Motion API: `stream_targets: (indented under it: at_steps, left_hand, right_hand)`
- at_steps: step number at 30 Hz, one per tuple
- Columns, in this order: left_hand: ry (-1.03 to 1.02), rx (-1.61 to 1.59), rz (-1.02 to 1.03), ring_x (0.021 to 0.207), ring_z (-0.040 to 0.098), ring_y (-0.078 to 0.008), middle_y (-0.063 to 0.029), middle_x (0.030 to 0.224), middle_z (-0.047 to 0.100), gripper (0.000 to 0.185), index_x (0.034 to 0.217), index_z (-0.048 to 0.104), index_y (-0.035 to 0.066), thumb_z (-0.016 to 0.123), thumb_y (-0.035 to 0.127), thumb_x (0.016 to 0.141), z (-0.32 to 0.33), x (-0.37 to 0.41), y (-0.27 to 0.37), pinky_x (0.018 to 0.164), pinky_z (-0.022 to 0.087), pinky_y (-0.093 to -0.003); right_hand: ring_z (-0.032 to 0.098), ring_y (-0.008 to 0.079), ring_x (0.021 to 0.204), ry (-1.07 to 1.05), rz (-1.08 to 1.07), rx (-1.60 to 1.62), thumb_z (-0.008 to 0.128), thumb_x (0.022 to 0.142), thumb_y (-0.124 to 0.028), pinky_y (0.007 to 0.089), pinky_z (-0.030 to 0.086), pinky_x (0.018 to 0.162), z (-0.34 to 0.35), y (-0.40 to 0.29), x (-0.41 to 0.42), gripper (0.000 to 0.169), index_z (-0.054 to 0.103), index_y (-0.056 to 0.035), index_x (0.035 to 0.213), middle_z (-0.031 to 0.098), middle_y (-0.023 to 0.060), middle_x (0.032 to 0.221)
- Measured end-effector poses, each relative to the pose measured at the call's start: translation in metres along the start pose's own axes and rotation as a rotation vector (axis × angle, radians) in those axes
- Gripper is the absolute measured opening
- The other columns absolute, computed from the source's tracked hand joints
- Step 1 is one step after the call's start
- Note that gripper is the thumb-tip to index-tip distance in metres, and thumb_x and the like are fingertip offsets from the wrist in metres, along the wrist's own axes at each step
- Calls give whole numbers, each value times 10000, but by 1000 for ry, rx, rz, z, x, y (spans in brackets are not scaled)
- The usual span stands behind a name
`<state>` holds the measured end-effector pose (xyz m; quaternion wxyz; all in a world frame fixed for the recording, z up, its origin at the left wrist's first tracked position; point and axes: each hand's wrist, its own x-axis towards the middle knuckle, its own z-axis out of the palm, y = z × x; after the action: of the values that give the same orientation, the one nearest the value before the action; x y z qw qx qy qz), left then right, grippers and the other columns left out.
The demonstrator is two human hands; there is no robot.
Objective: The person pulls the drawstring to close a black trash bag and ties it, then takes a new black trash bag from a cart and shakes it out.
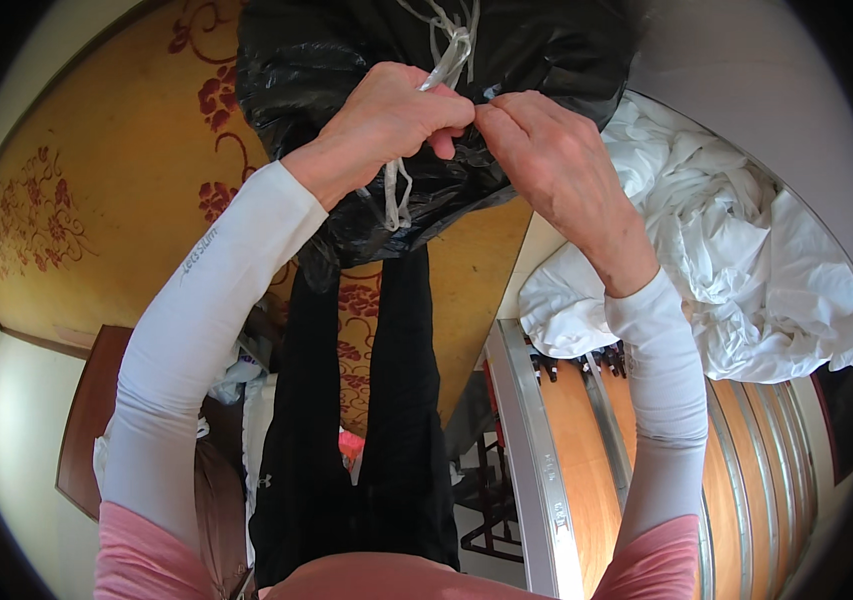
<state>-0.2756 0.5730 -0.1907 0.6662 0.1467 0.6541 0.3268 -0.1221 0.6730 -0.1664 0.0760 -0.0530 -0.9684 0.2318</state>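
Note:
A full black plastic bag [299, 82] stands before me, creased and glossy. My left hand [404, 116] is closed around a white plastic string [450, 60], its fingers curled at the front of the bag. Above the hand the string is bunched, with thin strands trailing over the black plastic. Loose white ends [396, 199] hang below the hand. My right hand [554, 157] is bent at the bag's front, its fingertips meeting those of the left. What lies between the right fingers is hidden.
Crumpled white cloth [726, 225] is heaped on the right, above wooden boards [584, 442] with metal strips. A patterned carpet [126, 150] covers the floor on the left. A brown panel [92, 427] stands lower left, and a dark metal frame [490, 510] is lower right of my legs.

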Motion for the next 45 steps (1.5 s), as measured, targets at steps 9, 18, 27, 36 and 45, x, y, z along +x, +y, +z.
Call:
stream_targets:
  at_steps: [9,18,27,36,45]
  left_hand:
    - [33,6,5,459,388,-34,-33,569,564,125,681,610,25,617,139,730,2,-3,-13,416,245,-203]
    - [9,-88,48,470,404,-36,-31,588,572,141,760,620,22,632,162,751,1,2,-8,429,259,-197]
    - [-29,97,150,565,544,-50,-21,639,610,163,825,666,0,638,148,764,0,0,-7,508,360,-190]
    - [-25,61,149,591,578,-85,-38,639,603,95,791,609,-27,624,50,738,17,5,0,545,421,-208]
    - [120,-256,-88,458,349,-23,-10,602,551,79,718,579,35,587,96,766,44,9,20,414,210,-198]
  right_hand:
    - [535,328,631,33,272,530,629,687,39,360,469,552,27,-1,-8,155,512,-9,777,523,108,686]
    - [555,60,601,578,1087,1315,626,821,12,186,474,590,52,-33,-12,72,612,43,884,620,22,735]
    - [565,150,554,451,609,502,633,708,81,249,452,502,45,-29,-18,112,599,7,785,574,80,671]
    - [588,270,673,342,314,328,656,656,85,334,496,580,32,-8,-26,181,564,7,792,573,108,783]
    - [598,266,670,418,762,789,639,697,78,316,497,568,22,-1,-26,152,590,7,822,589,109,788]
